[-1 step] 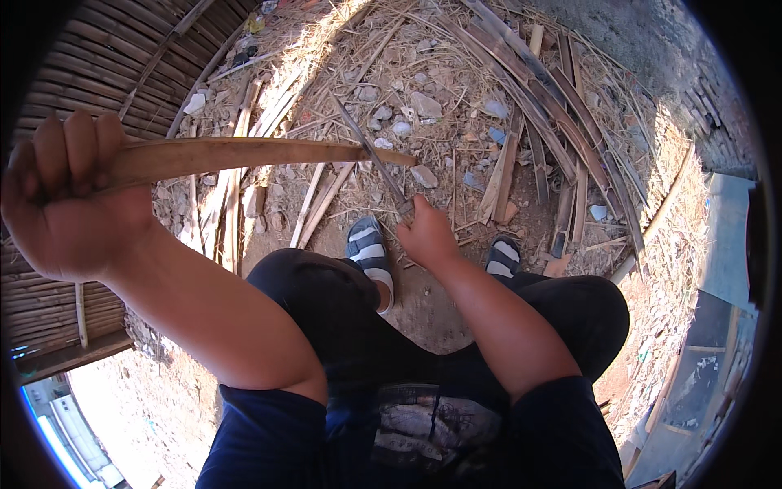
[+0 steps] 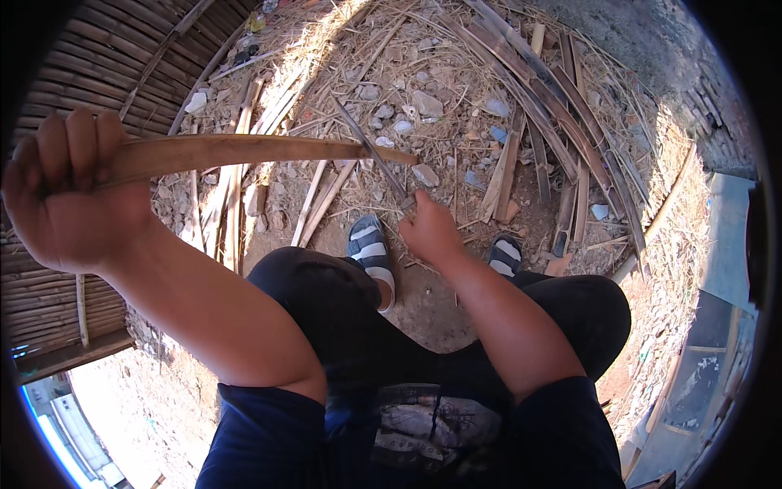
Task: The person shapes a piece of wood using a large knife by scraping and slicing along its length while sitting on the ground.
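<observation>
My left hand (image 2: 77,200), raised at the far left, is closed round one end of a long split-bamboo strip (image 2: 236,150). The strip runs across to the right, narrowing and bending slightly down toward its free end. In front of my knees, my right hand (image 2: 432,235) grips the short handle of a long, narrow-bladed knife (image 2: 355,128). Its blade slants up and to the left, crossing over the strip close to the free end. Whether the edge is cutting into the bamboo cannot be made out.
Split bamboo pieces (image 2: 562,130) lie piled at the right, and more strips (image 2: 232,196) lie at the left. Stones (image 2: 427,103), straw and shavings cover the ground. A bamboo slat wall (image 2: 98,65) stands at the left, a grey wall (image 2: 652,49) at the right. My sandalled feet (image 2: 371,253) are below.
</observation>
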Motion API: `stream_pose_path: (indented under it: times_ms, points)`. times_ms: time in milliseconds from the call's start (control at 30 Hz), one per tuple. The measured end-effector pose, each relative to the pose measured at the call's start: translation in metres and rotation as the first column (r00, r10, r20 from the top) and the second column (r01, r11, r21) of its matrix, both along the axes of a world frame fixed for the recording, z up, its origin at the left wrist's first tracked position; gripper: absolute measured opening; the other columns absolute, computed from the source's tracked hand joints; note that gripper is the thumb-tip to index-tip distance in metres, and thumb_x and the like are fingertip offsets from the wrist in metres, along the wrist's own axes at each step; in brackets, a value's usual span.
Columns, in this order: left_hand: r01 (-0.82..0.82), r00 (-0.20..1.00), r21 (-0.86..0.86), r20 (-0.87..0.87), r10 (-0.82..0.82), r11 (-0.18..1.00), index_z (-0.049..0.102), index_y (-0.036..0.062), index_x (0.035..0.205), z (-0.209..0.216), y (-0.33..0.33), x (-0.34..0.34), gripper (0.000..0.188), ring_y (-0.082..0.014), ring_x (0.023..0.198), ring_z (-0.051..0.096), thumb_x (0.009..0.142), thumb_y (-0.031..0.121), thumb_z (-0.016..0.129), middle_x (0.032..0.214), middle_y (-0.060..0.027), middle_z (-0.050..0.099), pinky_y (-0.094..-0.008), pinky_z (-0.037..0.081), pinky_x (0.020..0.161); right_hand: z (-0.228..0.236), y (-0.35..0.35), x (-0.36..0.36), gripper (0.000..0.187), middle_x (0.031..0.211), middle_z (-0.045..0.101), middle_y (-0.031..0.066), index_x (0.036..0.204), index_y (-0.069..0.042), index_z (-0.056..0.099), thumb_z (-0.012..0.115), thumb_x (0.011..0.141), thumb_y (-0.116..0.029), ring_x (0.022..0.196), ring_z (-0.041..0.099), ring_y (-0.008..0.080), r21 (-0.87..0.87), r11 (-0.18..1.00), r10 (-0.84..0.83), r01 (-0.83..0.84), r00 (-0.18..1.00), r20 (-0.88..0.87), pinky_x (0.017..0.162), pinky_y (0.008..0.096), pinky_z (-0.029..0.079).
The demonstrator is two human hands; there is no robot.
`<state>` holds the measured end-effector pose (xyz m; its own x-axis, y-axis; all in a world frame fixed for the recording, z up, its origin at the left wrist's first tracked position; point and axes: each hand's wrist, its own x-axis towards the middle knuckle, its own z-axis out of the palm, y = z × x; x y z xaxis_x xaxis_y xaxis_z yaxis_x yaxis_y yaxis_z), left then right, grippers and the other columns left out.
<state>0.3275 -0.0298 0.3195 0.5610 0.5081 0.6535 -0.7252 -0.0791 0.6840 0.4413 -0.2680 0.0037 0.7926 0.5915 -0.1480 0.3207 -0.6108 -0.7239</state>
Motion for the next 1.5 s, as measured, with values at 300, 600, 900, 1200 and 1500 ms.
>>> stream_pose_path:
  times_ms: [300, 600, 900, 1200, 1500]
  points:
    - [-0.064, 0.998, 0.022, 0.027, 0.063, 0.998, 0.031, 0.0165, 0.063, -0.002, 0.005, -0.003, 0.032, -0.0123, 0.051, 0.022, 0.085, 0.020, 0.053, 0.057, 0.0016, 0.023, -0.0290, 0.020, 0.050, 0.070, 0.007, 0.004, 0.044, 0.092, 0.068, 0.0296, 0.120, 0.000, 0.056, 0.068, 0.080, -0.014, 0.092, 0.066, 0.0473, 0.238, 0.967, -0.075, 0.090, 0.994, -0.073, 0.080, 0.0514, 0.054]
    - [-0.182, 0.982, -0.015, 0.058, 0.182, 0.983, 0.033, 0.0181, 0.068, -0.008, 0.008, -0.006, 0.034, -0.0112, 0.051, 0.021, 0.095, 0.027, 0.051, 0.057, 0.0024, 0.024, -0.0285, 0.020, 0.049, 0.036, -0.010, 0.024, 0.053, 0.094, 0.069, 0.0278, 0.127, 0.004, 0.055, 0.068, 0.079, -0.015, 0.095, 0.067, 0.0437, -0.072, 0.992, 0.099, -0.107, 0.990, -0.105, 0.082, 0.0489, 0.055]
    - [-0.101, 0.994, 0.080, 0.051, 0.097, 0.992, 0.030, 0.0214, 0.060, -0.006, -0.022, 0.006, 0.039, -0.0107, 0.050, 0.022, 0.088, 0.028, 0.057, 0.055, 0.0044, 0.023, -0.0278, 0.020, 0.050, 0.057, 0.009, 0.001, 0.041, 0.095, 0.068, 0.0281, 0.117, 0.002, 0.057, 0.069, 0.082, -0.015, 0.095, 0.068, 0.0424, -0.083, 0.989, 0.119, -0.119, 0.993, -0.008, 0.082, 0.0505, 0.054]
    - [0.307, 0.951, 0.060, 0.024, -0.309, 0.950, 0.028, 0.0208, 0.062, 0.000, -0.018, 0.010, 0.039, -0.0103, 0.051, 0.021, 0.090, 0.029, 0.053, 0.057, 0.0042, 0.023, -0.0286, 0.022, 0.052, -0.070, -0.047, 0.033, 0.041, 0.097, 0.069, 0.0280, 0.112, 0.004, 0.060, 0.068, 0.079, -0.019, 0.091, 0.068, 0.0429, -0.180, 0.980, -0.113, 0.091, 0.987, -0.118, 0.081, 0.0496, 0.054]
    - [-0.796, 0.605, 0.039, 0.031, 0.795, 0.604, 0.031, 0.0151, 0.065, -0.003, -0.051, 0.040, 0.036, -0.0162, 0.054, 0.026, 0.089, 0.032, 0.053, 0.061, -0.0020, 0.022, -0.0312, 0.029, 0.052, 0.040, 0.016, 0.012, 0.038, 0.088, 0.068, 0.0271, 0.112, 0.002, 0.057, 0.068, 0.082, -0.019, 0.087, 0.067, 0.0466, 0.342, 0.932, -0.104, 0.115, 0.993, -0.050, 0.077, 0.0526, 0.053]
